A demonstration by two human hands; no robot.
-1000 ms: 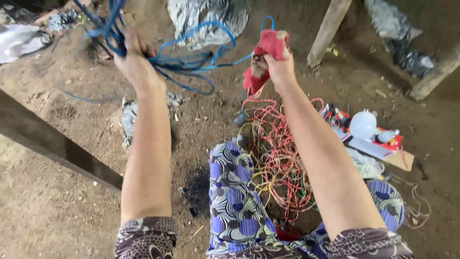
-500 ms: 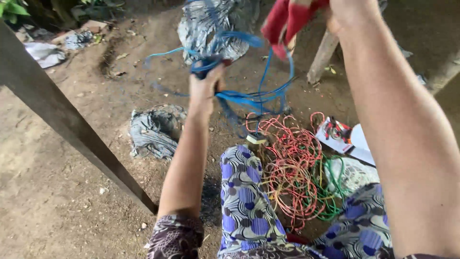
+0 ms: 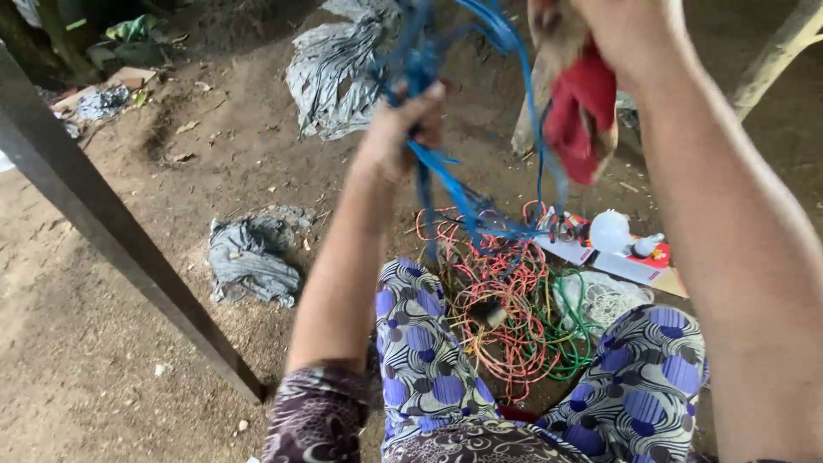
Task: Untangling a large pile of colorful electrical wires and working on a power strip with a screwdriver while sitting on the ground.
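My left hand is raised in front of me and grips a bundle of blue cord that loops up out of view and down toward my lap. Close to the camera, my right hand holds a red cloth-like piece with blue cord running past it. Below, between my knees, lies a tangle of orange and red wire with green wire beside it on the dirt floor.
A dark slanted beam crosses the left side. Crumpled grey plastic lies on the dirt, and a larger grey sheet lies farther back. A white bulb and a flat box rest to the right. A wooden post stands at upper right.
Both hands have risen closer to the camera. My left hand has drawn the blue cord up and toward the right hand; the view has tilted and shifted left.
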